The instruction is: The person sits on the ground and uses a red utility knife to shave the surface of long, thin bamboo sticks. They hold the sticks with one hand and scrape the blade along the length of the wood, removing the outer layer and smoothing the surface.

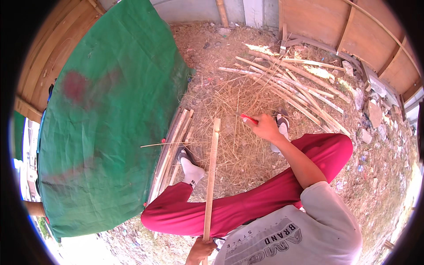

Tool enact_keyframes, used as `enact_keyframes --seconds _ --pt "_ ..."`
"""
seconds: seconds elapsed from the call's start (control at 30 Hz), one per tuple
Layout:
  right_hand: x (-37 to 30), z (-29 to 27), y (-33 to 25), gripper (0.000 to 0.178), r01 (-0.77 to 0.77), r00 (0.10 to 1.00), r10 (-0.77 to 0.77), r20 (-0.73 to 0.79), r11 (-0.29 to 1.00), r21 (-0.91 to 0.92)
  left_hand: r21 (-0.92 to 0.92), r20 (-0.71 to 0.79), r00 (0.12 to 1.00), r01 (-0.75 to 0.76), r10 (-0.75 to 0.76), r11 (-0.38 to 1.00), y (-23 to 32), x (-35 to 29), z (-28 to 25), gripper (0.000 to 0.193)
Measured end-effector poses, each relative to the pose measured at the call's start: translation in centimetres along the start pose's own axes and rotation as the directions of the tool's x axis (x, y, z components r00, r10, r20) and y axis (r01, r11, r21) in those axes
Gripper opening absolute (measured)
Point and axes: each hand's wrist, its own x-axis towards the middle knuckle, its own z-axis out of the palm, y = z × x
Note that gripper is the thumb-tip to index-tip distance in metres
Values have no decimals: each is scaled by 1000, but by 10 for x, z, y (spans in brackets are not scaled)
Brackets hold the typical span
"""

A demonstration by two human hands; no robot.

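My left hand [201,250] is closed round the lower end of a long, flat bamboo strip [212,176]. The strip rises over my thigh, and its far end shows a notch or node close to the tip. Right of that end, my right hand [263,127] grips a small tool with a red handle [249,118]; its working part cannot be made out. Tool and strip are apart. Below them lies a heap of thin bamboo shavings [234,137], between my feet.
Several split bamboo poles [304,84] lie crossed at the far right. More strips [174,145] lie alongside a large green tarp [110,123] on the left. Stones [375,114] and litter border a wooden panel wall [327,22].
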Motion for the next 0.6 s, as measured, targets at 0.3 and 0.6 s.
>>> enact_keyframes --seconds 0.3,0.6 --pt "-32 18 -43 40 195 978 -197 67 980 36 633 -306 913 -17 271 774 -7 10 15 18" --pt "-50 19 -45 37 294 956 -294 -2 956 -5 866 -378 633 -15 675 499 5 13 32 10"
